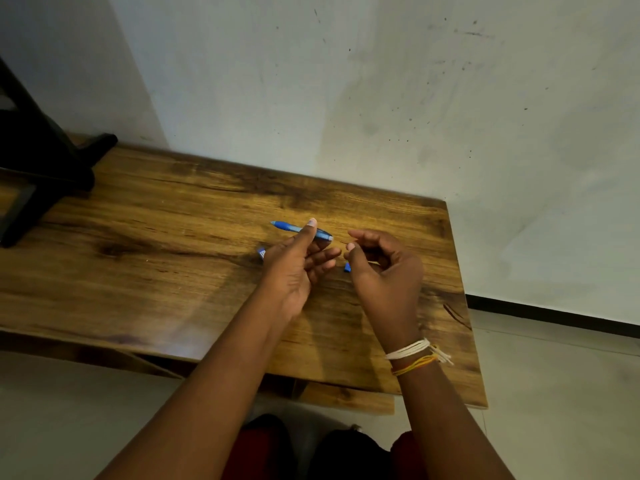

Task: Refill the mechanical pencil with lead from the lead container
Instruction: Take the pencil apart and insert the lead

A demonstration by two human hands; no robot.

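Observation:
My left hand (298, 268) holds a blue mechanical pencil (289, 227) above the wooden table (156, 244), tip pointing left, its open rear end toward my right hand. My right hand (384, 268) has thumb and forefinger pinched together just right of that end; any lead between them is too thin to make out. A small blue piece (347, 267), maybe the pencil's cap, lies on the table beside my right hand. Another blue-and-white object (260, 253), possibly the lead container, peeks out from behind my left hand.
A black stand or chair base (41, 168) occupies the table's far left corner. A white wall runs behind the table. The table's right edge (460, 289) drops to a pale floor. String bracelets (414, 355) circle my right wrist.

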